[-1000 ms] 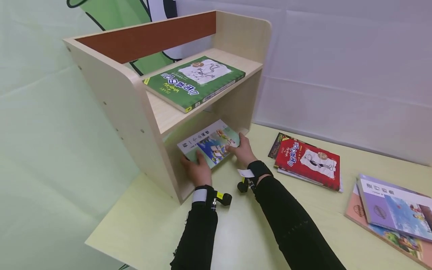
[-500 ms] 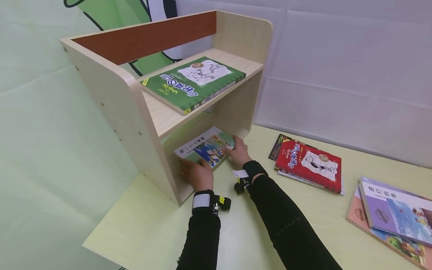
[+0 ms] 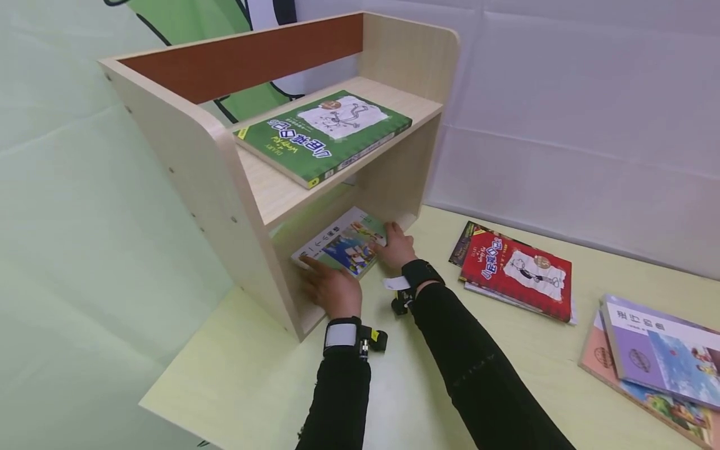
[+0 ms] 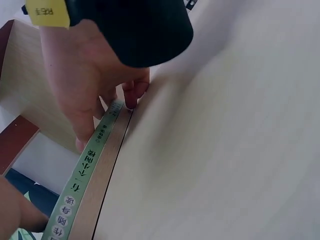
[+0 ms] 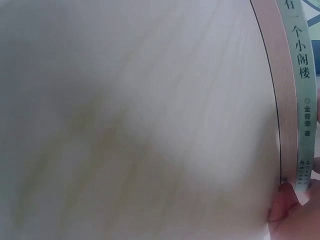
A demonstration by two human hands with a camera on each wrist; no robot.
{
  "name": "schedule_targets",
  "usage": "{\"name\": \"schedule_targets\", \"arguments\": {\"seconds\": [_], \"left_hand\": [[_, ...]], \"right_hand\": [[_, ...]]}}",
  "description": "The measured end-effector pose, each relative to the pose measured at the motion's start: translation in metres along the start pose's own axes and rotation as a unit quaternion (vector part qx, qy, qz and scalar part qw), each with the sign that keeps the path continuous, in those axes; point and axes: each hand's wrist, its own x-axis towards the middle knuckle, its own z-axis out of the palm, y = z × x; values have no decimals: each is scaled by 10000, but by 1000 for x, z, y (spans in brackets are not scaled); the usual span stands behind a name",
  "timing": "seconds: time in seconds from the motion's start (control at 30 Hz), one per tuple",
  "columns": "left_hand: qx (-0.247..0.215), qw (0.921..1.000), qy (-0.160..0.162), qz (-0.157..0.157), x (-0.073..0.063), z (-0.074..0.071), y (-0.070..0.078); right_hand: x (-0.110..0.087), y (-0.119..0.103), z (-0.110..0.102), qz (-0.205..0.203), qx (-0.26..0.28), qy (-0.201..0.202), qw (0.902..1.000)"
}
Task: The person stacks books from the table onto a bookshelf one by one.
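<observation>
A pale green book [image 3: 345, 240] with a picture cover lies flat on the lower shelf of the wooden bookshelf [image 3: 247, 187]. Over its left end reaches my left hand [image 3: 334, 290], one finger on the cover and the others by the end. My right hand [image 3: 396, 250] holds the near right corner. The left wrist view has the green spine [image 4: 87, 165] running along the shelf's front edge [image 4: 105, 165], with left fingertips at its far end. In the right wrist view, fingers of the right hand [image 5: 297, 210] sit around the end of the spine [image 5: 304, 95].
On the upper shelf lies a green comic book [image 3: 326, 137]. A red book [image 3: 517, 272] rests on other books on the table [image 3: 427, 369], right of the shelf. Farther right, a purple book [image 3: 658, 344] overlaps a pink one [image 3: 602, 356].
The green picture book has come down and gone deeper onto the lower shelf with both hands. My left thumb has left the front of the cover, and that hand has shifted to the left end.
</observation>
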Motion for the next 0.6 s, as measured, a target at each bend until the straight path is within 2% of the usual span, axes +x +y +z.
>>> {"name": "schedule_targets", "arguments": {"seconds": [0.17,0.33,0.4,0.47,0.6], "left_hand": [[162,9998,93,69,1,3,0],[-237,9995,18,-213,-2,7,4],[-396,9989,20,-245,-4,8,8],[-601,9981,25,-146,-6,9,15],[-1039,9936,69,443,-7,8,32]], "right_hand": [[-2,-2,-3,57,67,-113,9999],[-10,5,-14,186,871,-597,9942],[-16,11,-21,338,1404,-731,9868],[-23,18,-30,519,1963,-792,9760],[-42,32,-53,827,2859,-753,9517]]}}
